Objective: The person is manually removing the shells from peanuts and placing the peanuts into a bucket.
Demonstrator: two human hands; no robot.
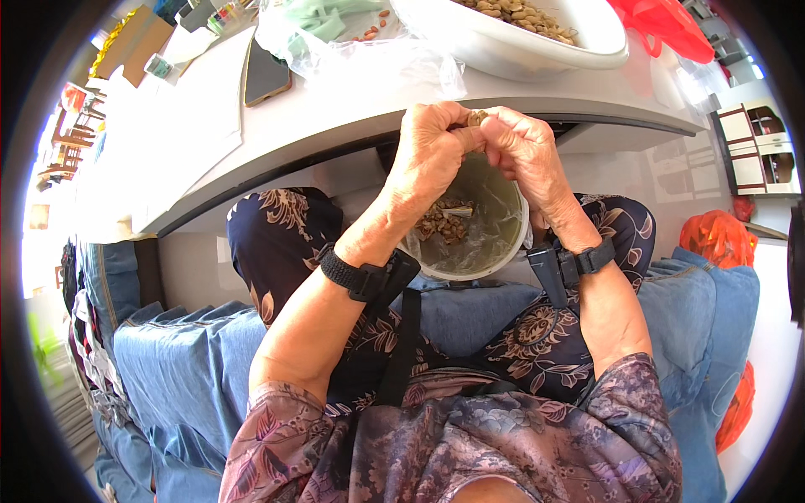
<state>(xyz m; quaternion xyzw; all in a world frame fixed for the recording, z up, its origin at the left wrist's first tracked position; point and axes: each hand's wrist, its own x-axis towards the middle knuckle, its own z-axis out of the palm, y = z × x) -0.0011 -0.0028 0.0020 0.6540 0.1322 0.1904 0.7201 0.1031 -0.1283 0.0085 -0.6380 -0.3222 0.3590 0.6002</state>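
Between the fingertips of both my hands is a peanut in its shell [478,117], partly covered by the fingers. My left hand [435,141] pinches it from one side and my right hand [519,141] from the other, just off the table's front edge. Below them, between my knees, stands a bin [497,267] lined with clear plastic. Broken peanut shells [443,227] lie at its bottom. On the table, a white basin [503,56] holds many unshelled peanuts [522,19]. Several shelled reddish kernels [371,30] rest on a clear plastic bag [377,63].
A dark smartphone [265,74] lies on the white table [352,100], left of the plastic bag. Further left are white sheets [182,119] and a small jar [158,65]. A red plastic bag [666,28] sits right of the basin. Blue denim [188,352] covers the seat under me.
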